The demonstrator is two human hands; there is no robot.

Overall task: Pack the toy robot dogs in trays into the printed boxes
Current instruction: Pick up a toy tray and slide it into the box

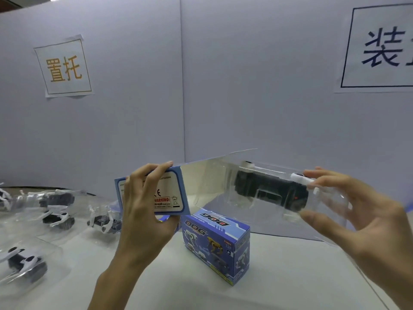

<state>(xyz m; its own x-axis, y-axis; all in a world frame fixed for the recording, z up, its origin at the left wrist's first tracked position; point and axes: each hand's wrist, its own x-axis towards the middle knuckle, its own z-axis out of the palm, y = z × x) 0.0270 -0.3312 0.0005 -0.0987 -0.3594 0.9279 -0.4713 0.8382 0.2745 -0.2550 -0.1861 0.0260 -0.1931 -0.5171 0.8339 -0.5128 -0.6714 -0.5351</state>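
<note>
My left hand grips a blue printed box in the air, its white warning panel facing me and its open flap pointing right. My right hand holds a clear plastic tray by its right end, thumb below and fingers on top. A black and white toy robot dog lies inside that tray. The tray's left end sits at the box's open mouth, over the flap. Whether it is partly inside I cannot tell.
A shut blue printed box with dog pictures stands on the white table below my hands. Several more trays with robot dogs lie at the left. A grey partition wall with paper signs closes off the back.
</note>
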